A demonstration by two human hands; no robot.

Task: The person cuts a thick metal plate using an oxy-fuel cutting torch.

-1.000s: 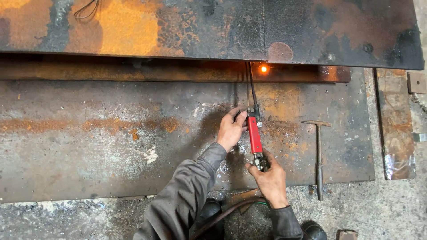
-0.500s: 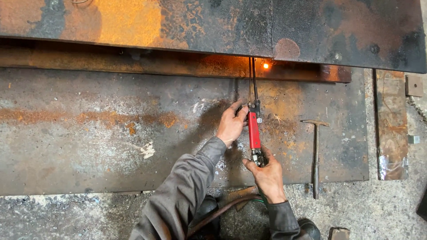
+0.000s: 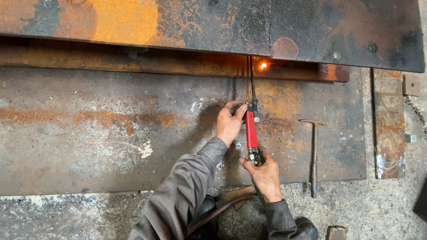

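Red torch [image 3: 251,129] in both hands

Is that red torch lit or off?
Lit. The cutting torch, held by both hands, shows a bright orange glow at its tip.

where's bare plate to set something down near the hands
Left of the left hand, the rusty plate lies bare. A narrower strip sits between the torch and hammer. It is crowded around the right hand and hoses.
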